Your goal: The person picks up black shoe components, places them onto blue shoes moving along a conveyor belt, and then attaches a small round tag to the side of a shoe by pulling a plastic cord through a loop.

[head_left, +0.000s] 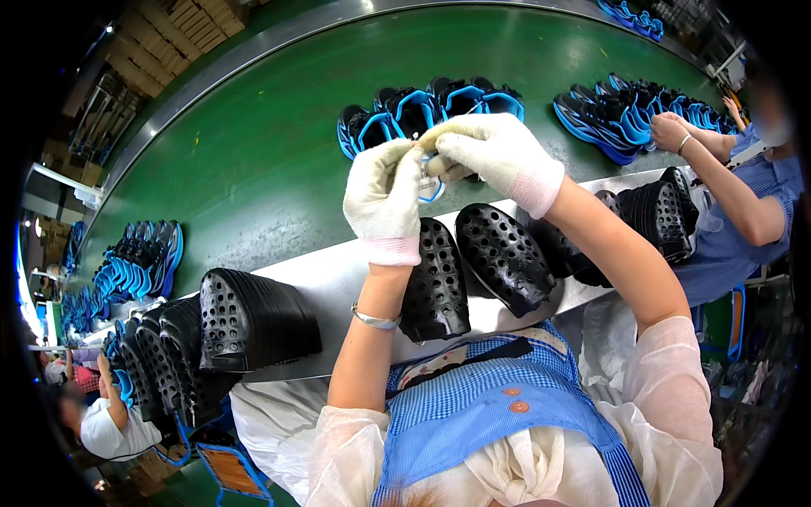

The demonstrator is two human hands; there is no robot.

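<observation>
My left hand (382,193) and my right hand (494,152) wear white knit gloves with pink cuffs. They meet in front of me above the green surface, fingertips pinched together. Just under the right fingertips, between the hands, is a small white tag (429,188) with a blue edge. What the left fingertips pinch is too small to make out. Behind the hands stands a row of black shoes with bright blue linings (374,128), partly hidden by the gloves. Below my wrists, two perforated black shoe-shaped plastic pieces (435,279) lie on the metal ledge.
Stacks of black perforated pieces (253,321) stand at left, with more (659,215) at right. Black-and-blue shoes (148,258) line the green surface (279,152) on the left, others (621,118) on the right. A co-worker's hands (672,131) are at the right-hand shoes; another person (118,422) sits far left.
</observation>
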